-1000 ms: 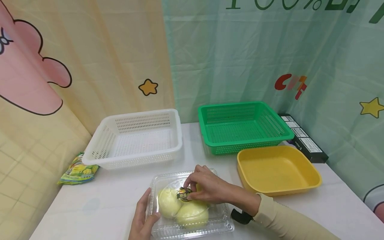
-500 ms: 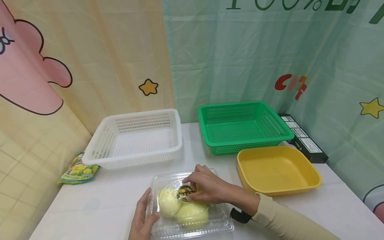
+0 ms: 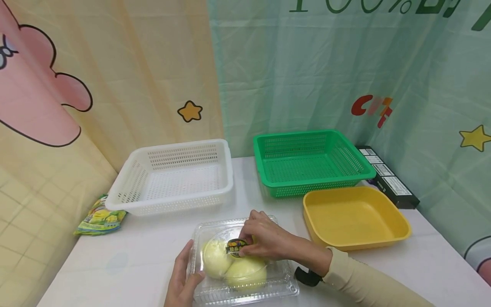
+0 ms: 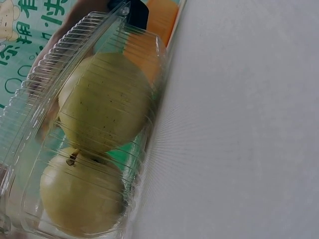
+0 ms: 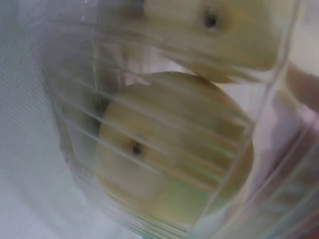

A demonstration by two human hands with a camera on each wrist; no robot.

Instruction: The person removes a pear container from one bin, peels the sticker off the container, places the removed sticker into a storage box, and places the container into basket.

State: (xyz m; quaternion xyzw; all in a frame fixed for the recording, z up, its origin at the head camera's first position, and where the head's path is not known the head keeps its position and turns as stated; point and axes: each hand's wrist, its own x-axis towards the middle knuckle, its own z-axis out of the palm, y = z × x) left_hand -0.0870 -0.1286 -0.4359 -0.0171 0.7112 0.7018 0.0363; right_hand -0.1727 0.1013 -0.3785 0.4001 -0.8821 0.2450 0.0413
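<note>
A clear plastic clamshell box (image 3: 278, 277) lies on the table with pale yellow-green round fruits (image 3: 245, 273) inside, its lid down. My left hand (image 3: 181, 279) grips the box's left edge, thumb on the near corner and fingers along the side. Over the lid, my right hand (image 3: 266, 236) pinches the right edge of a round dark sticker (image 3: 235, 246) printed with fruit and lettering. Through the ribbed wall, the left wrist view shows two fruits (image 4: 107, 102), one with a stem. Blurred fruits (image 5: 174, 149) fill the right wrist view; neither wrist view shows the sticker.
Behind the box stand a white perforated basket (image 3: 176, 202) and a green one (image 3: 314, 185). A yellow tray (image 3: 356, 219) is at the right, with black boxes (image 3: 397, 187) beyond it. A yellow-green packet (image 3: 100, 218) lies at the far left.
My right fingers have shifted slightly at the sticker, the index finger drawing back to the right. The sticker's face shows a little differently. My left hand and the box stay in place.
</note>
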